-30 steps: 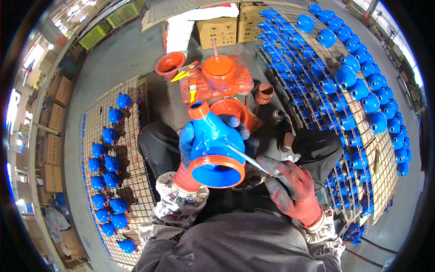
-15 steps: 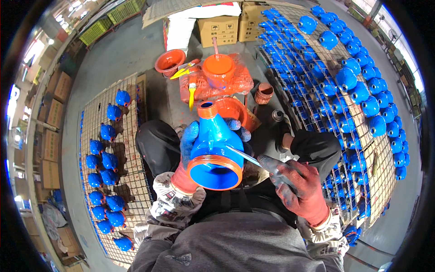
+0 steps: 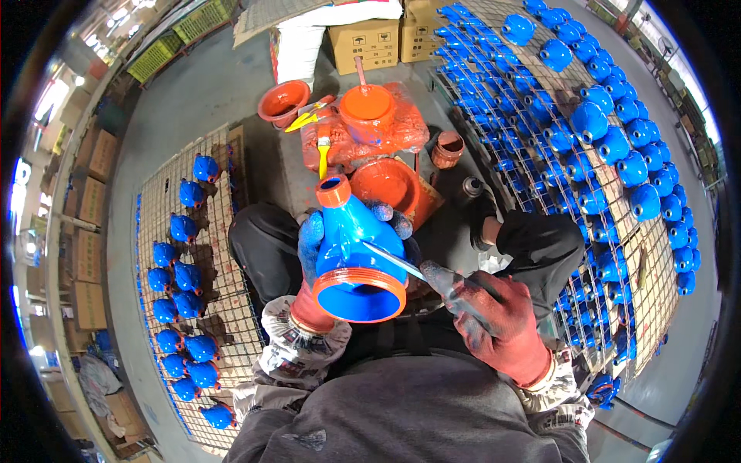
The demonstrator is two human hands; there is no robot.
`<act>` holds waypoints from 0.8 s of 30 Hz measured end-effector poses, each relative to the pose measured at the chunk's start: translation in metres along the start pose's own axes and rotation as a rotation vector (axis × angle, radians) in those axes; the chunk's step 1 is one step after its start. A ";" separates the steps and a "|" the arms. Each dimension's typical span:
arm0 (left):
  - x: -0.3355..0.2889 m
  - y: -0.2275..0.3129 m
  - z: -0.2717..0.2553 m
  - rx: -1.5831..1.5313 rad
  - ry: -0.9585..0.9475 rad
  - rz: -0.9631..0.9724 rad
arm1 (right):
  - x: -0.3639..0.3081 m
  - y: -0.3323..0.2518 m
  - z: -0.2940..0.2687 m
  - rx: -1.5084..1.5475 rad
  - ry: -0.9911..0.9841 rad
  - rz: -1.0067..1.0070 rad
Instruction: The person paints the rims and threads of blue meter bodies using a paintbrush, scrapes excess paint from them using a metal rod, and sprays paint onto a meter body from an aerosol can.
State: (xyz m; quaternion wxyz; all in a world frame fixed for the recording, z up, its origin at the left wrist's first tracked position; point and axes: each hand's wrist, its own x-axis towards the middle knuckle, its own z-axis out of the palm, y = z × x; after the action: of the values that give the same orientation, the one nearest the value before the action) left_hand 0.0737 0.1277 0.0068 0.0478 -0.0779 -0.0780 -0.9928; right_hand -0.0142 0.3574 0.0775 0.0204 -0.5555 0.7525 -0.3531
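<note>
My left hand, in a red glove with blue-smeared fingers, is closed around a glossy blue cone-shaped pipe fitting. Its threaded narrow neck points away from me; the wide threaded mouth faces me, and both threads are orange-red. Part of the left hand is hidden behind the fitting. My right hand, gloved in red with dark-stained fingertips, grips a thin flat metal blade between thumb and fingers. The blade's tip lies at a small raised nub on the fitting's side; whether it touches cannot be told.
Ahead stand an orange paint pot, a yellow-handled brush, a red basin and a paint-coated bowl. A small red cup is right of them. Blue fittings fill the right rack; several sit on the left mesh rack.
The fitting has tipped slightly, its neck shifting left. My right hand and the blade have moved a little left, with the blade's tip now nearer the nub.
</note>
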 end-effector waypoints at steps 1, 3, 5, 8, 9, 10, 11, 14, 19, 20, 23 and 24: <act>-0.001 -0.001 0.000 0.026 0.026 -0.003 | 0.000 0.000 -0.001 -0.006 -0.004 -0.009; -0.002 -0.003 -0.001 0.042 0.058 -0.005 | -0.002 0.000 -0.004 -0.014 -0.020 -0.014; -0.001 -0.005 -0.002 0.063 0.062 -0.029 | -0.004 0.000 -0.007 -0.025 -0.027 -0.005; -0.001 -0.006 -0.004 0.083 0.064 -0.024 | -0.006 0.000 -0.007 -0.028 -0.010 0.002; -0.002 -0.006 -0.004 0.099 0.055 -0.032 | -0.007 0.000 -0.006 -0.025 -0.011 0.002; -0.002 -0.006 -0.003 0.103 0.064 -0.034 | -0.008 0.001 -0.005 -0.023 0.007 -0.012; -0.002 -0.007 -0.003 0.108 0.055 -0.037 | -0.008 0.001 -0.004 -0.025 0.009 -0.014; 0.000 -0.007 -0.001 0.059 0.017 -0.034 | -0.011 0.002 -0.004 -0.013 0.025 -0.027; 0.004 -0.008 0.003 -0.062 -0.111 0.001 | -0.012 0.002 -0.003 0.005 0.009 -0.006; 0.004 -0.009 0.003 -0.036 -0.123 -0.006 | -0.011 0.001 -0.003 -0.002 0.018 -0.005; 0.001 -0.009 0.004 0.021 -0.071 -0.019 | -0.009 0.000 0.000 -0.057 0.063 -0.037; 0.000 -0.009 0.003 -0.003 -0.045 0.018 | -0.008 0.000 0.000 -0.065 0.050 -0.037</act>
State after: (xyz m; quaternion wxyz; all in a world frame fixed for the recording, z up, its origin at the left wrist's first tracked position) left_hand 0.0728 0.1369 0.0084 0.0546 -0.1009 -0.0767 -0.9904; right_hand -0.0108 0.3642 0.0744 -0.0232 -0.5606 0.7536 -0.3426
